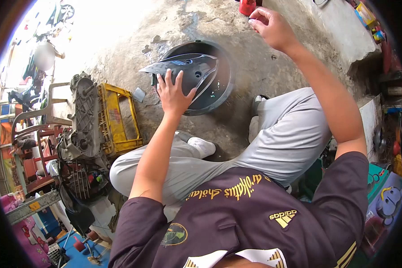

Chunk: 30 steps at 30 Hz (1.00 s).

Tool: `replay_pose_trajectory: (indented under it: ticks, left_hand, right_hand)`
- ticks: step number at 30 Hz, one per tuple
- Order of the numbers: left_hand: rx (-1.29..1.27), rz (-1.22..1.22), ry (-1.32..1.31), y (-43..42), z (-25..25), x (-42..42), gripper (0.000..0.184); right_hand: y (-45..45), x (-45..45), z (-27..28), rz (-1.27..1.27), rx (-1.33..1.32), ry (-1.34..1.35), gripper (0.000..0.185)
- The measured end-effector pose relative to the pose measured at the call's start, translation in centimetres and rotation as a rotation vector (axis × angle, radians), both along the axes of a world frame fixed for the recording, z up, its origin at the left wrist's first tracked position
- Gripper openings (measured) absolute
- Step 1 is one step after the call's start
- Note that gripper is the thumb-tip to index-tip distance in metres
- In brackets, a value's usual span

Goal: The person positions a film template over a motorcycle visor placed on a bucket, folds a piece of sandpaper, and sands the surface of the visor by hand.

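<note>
My left hand (173,93) lies with its fingers spread on a dark, glossy curved panel (190,71) with a blue-and-white stripe and round holes. The panel rests across a round black basin (228,85) on the concrete floor, its pointed end toward the left. Up at the top right, my right hand (270,27) is raised with its fingers curled together, beside a red container (247,6). Whatever those fingers hold, if anything, is too small to make out.
A yellow crate (116,118) and a metal engine casing (84,116) stand left of the basin. A small grey piece (139,94) lies on the floor. At far left, a person is near parked motorbikes. Cluttered items line the right edge.
</note>
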<state>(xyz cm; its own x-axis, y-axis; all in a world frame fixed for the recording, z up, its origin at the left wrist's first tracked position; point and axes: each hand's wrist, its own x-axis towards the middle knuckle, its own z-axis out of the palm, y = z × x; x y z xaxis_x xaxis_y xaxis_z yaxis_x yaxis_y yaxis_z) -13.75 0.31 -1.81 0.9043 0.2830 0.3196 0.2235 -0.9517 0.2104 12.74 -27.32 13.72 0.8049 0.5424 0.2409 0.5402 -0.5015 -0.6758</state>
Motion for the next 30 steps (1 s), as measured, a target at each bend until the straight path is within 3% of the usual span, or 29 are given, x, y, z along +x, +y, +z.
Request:
replay_pose_trajectory:
  ticks: [7,9,13,19,30]
  left_hand:
    - [-0.059,0.081,0.05,0.2,0.3,-0.4,0.092]
    - [-0.26,0.083,-0.038,0.6,0.2,-0.7,0.089]
    - [-0.313,0.091,-0.159,1.1,-0.7,-0.9,0.085]
    - [-0.295,-0.016,-0.04,-0.1,0.8,1.9,0.082]
    - [0.045,0.116,0.237,-0.8,2.3,2.8,0.087]
  right_hand:
    - [-2.3,1.5,-1.4,0.042,0.073,0.209,0.019]
    - [-2.8,1.1,-0.9,0.062,-0.004,0.24,0.014]
    - [-2.7,0.0,-0.1,0.114,-0.021,0.276,0.013]
    - [-1.3,-0.2,0.1,0.225,-0.016,0.35,0.017]
    - [-0.1,-0.5,-0.5,0.333,0.001,0.299,0.02]
